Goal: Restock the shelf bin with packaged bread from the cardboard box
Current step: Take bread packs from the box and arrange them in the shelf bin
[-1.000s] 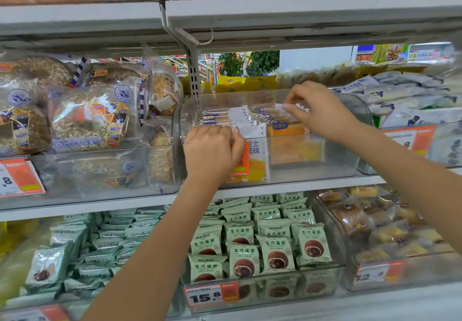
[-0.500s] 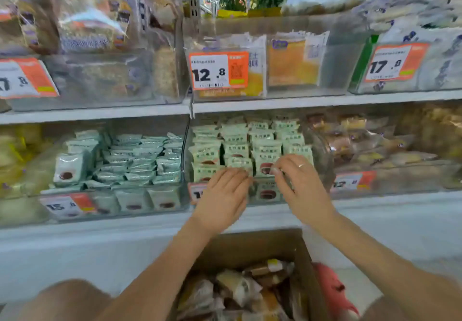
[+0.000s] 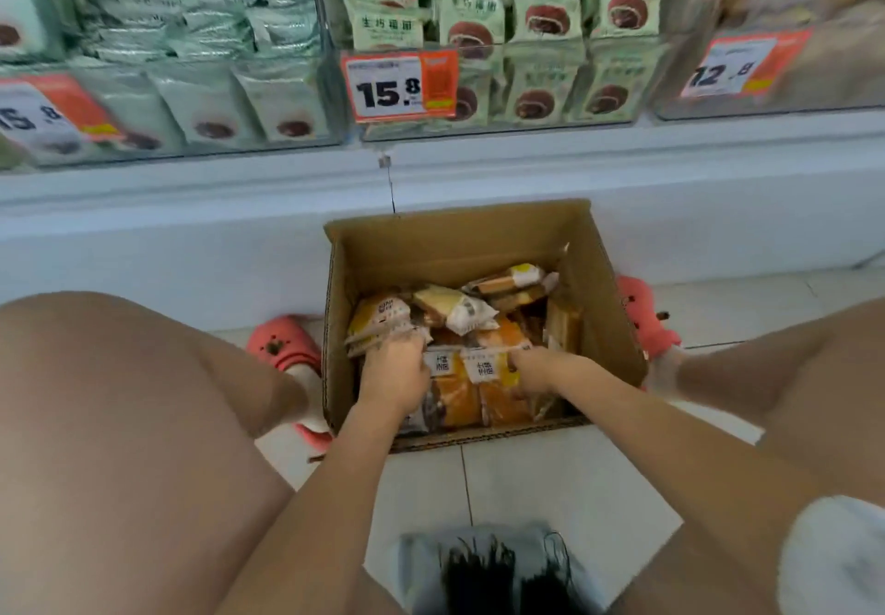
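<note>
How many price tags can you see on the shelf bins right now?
3: one 15.8 tag on the left bin, another 15.8 tag on the middle bin, a 12.8 tag on the right. Others may sit outside the frame.

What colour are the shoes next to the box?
The clog shoes beside the brown cardboard box are pink, seen in the head view.

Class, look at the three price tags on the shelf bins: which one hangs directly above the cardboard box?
The middle tag, reading 15.8, on the green bun packets' bin; the others hang far left and right.

open cardboard box, packaged bread heaped inside
</note>
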`<state>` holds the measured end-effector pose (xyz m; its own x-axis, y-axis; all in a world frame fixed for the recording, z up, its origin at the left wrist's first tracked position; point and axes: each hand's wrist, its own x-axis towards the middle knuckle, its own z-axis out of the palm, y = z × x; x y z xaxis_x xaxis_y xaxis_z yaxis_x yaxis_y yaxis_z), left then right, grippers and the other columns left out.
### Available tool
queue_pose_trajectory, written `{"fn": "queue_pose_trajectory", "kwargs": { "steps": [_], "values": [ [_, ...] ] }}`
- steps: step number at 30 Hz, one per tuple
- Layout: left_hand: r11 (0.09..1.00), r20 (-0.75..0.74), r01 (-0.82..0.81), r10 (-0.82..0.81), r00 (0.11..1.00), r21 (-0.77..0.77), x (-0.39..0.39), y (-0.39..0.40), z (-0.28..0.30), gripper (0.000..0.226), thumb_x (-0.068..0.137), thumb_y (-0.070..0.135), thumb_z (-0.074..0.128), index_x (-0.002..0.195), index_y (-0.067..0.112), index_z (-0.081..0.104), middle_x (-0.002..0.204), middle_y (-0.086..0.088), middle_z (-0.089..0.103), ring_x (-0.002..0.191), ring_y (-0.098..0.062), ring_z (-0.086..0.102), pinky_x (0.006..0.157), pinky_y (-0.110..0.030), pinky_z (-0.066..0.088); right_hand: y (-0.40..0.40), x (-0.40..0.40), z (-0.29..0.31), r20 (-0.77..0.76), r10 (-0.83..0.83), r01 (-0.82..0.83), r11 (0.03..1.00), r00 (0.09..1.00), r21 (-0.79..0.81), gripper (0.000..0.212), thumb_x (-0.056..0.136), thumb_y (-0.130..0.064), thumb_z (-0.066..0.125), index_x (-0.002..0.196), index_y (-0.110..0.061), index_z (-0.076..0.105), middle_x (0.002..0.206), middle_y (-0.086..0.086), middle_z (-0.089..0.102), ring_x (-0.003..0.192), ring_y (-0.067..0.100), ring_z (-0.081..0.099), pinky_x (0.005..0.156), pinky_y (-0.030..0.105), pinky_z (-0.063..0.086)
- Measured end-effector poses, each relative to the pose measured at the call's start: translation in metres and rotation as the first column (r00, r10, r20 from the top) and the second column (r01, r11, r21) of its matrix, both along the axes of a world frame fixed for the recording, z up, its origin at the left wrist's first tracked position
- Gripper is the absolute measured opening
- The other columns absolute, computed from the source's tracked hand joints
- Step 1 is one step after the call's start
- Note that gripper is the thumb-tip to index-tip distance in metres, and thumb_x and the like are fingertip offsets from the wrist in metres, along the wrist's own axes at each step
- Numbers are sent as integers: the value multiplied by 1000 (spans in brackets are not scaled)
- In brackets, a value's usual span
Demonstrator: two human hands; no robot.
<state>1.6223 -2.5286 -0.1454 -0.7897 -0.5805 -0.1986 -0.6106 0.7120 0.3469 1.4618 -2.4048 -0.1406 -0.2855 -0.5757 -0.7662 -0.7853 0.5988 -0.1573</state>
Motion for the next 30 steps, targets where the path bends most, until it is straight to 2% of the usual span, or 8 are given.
{"fn": "queue_pose_trajectory", "kwargs": {
  "steps": [2, 8, 13, 20, 24, 26, 28, 30],
  "values": [
    [999, 28, -10, 9, 1000, 39, 2, 3, -9, 17, 90, 19, 52, 104, 14, 59, 102, -9, 64, 92, -28, 62, 76, -39, 53, 3, 3, -20, 14, -31, 30, 998, 999, 63, 44, 96, -24, 49, 136, -13, 34, 142, 20, 38, 121, 34, 45, 80, 33, 46],
    [984, 7, -100, 100, 995, 148, 10, -1, -27, 21, 93, 22, 50, 111, 15, 60, 103, -9, 66, 92, -27, 62, 68, -29, 46, -14, -7, -58, -81, -85, 89, 995, 993, 52, 69, 93, -15, 50, 149, -16, 10, 143, 17, 39, 124, 34, 47, 97, 42, 45],
    [953, 99, -241, 225, 969, 186, 17, -25, -45, 18, 95, 20, 47, 104, 11, 60, 100, -13, 66, 89, -31, 62, 68, -34, 48, -27, -14, -71, -146, 30, -32, 999, 989, -12, 73, 93, -3, 42, 151, -27, 5, 157, 5, 18, 140, 31, 26, 107, 49, 34],
    [960, 224, -182, 134, 965, 211, 29, -14, -60, 14, 94, 17, 45, 98, 12, 58, 97, -13, 65, 87, -33, 61, 67, -36, 48, -46, -17, -99, -182, 109, -128, 987, 977, -97, 63, 88, -7, 54, 145, -18, 29, 148, 7, 37, 132, 26, 39, 102, 36, 40],
    [953, 234, -204, 150, 960, 223, 29, -13, -65, 13, 93, 17, 48, 100, 13, 59, 99, -12, 65, 89, -32, 61, 71, -36, 50, -53, -29, -92, -144, 282, -283, 959, 949, 9, 54, 89, -19, 59, 140, -21, 41, 136, 6, 50, 119, 26, 51, 92, 34, 48],
    [938, 203, -248, 201, 958, 243, 27, -16, -63, 16, 94, 17, 47, 101, 13, 60, 98, -11, 66, 87, -31, 61, 70, -36, 51, -54, -38, -81, -69, 287, -288, 958, 955, -7, 43, 88, -21, 64, 129, -21, 52, 124, 7, 57, 109, 25, 56, 84, 32, 48],
    [918, 166, -290, 252, 953, 271, 24, -17, -63, 19, 94, 18, 48, 106, 13, 61, 100, -10, 66, 89, -30, 61, 71, -35, 52, -50, -44, -68, 24, 267, -265, 962, 963, -61, 10, 87, -24, 65, 93, -21, 58, 101, 6, 61, 88, 23, 56, 72, 33, 45],
    [883, 129, -321, 294, 947, 343, 19, -16, -62, 18, 93, 18, 51, 108, 15, 61, 101, -8, 64, 90, -27, 61, 74, -34, 52, -41, -48, -57, 130, 216, -199, 971, 968, -132, 27, 86, -24, 65, 71, -22, 43, 84, 2, 53, 75, 19, 48, 66, 32, 40]
  ]
}}
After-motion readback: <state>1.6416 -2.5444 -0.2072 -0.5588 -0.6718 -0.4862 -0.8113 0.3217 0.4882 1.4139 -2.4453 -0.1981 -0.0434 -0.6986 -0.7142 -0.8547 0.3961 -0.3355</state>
